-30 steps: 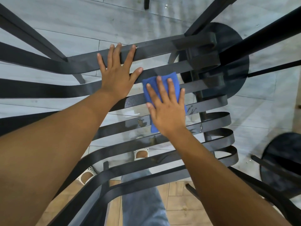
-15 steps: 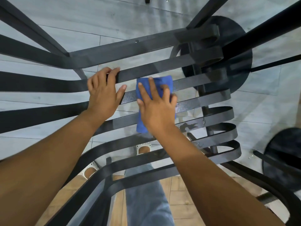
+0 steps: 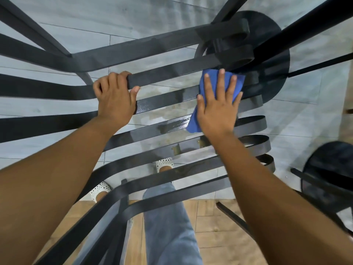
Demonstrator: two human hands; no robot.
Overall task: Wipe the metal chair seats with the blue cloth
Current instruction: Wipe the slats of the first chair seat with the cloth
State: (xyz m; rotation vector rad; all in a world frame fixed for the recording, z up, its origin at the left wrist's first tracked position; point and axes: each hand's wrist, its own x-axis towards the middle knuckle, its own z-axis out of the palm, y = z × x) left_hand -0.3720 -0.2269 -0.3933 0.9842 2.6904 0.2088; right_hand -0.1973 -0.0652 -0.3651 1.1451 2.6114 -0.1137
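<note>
Flat, dark metal seat slats (image 3: 172, 73), one glistening wet. At three o'clock, right hand (image 3: 216, 109) presses blue cloth (image 3: 236, 83) flat, fingers spread; left hand (image 3: 114, 98) curls around a slat.

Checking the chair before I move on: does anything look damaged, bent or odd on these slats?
Nothing looks broken or bent. Only a wet, glossy streak on the slat left of the blue cloth, probably fresh wiping.

Open gaps run between the chair seat slats (image 3: 168, 72), floor visible through them. Left hand (image 3: 114, 98) blocks the slats' left stretch; right hand (image 3: 217, 109) and blue cloth (image 3: 236, 83) cover the right. Beyond the slats' right ends, a round table base (image 3: 275, 54) and dark legs crowd the way.
</note>
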